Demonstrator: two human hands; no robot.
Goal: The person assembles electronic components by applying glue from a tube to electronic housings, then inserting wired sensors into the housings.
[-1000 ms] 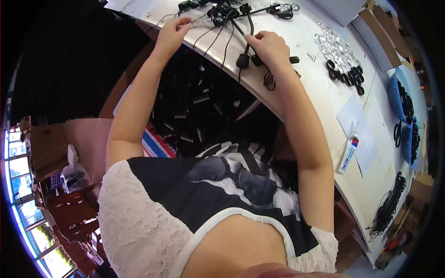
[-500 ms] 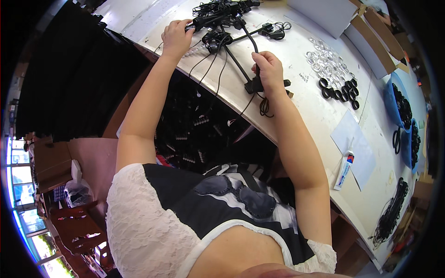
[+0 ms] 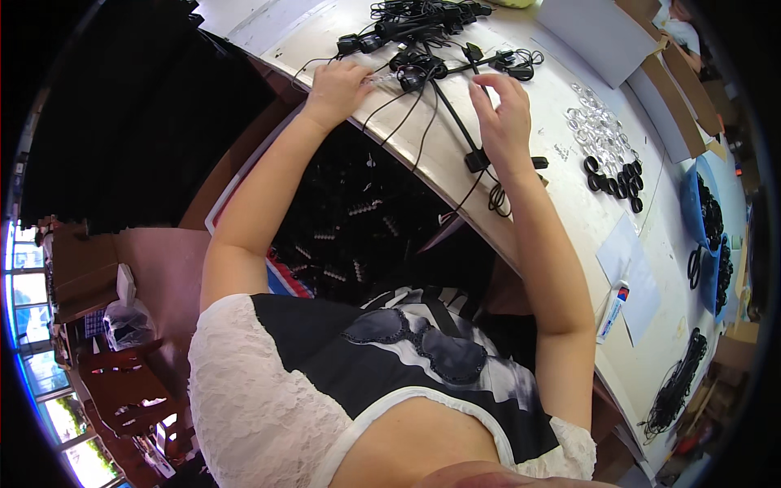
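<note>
My left hand (image 3: 335, 91) is at the near edge of the white table, its fingers bent together at a row of small clear plastic pieces (image 3: 379, 80); what its fingertips hold is hidden. Over the table to the right, my right hand (image 3: 504, 122) is raised with thumb and forefinger apart, nothing visible between them. Behind its fingers lies a slim black rod (image 3: 472, 55). Between the hands is a black lamp-like part with a round head (image 3: 412, 76) and a thin arm (image 3: 454, 114) ending in a square block (image 3: 477, 160). Thin black cables hang over the edge.
A heap of black cabled parts (image 3: 423, 23) lies at the back. On the right are clear rings (image 3: 598, 122), black rings (image 3: 622, 180), a glue tube (image 3: 612, 313) on paper, blue basins (image 3: 691, 195) of black parts, scissors (image 3: 694, 268) and a cable bundle (image 3: 682, 378). Cardboard boxes (image 3: 667, 106) stand at back right.
My left hand has left the black tube-shaped part and come to the clear pieces. My right hand has let go of the black rod, its fingers now parted. The view has shifted slightly.
</note>
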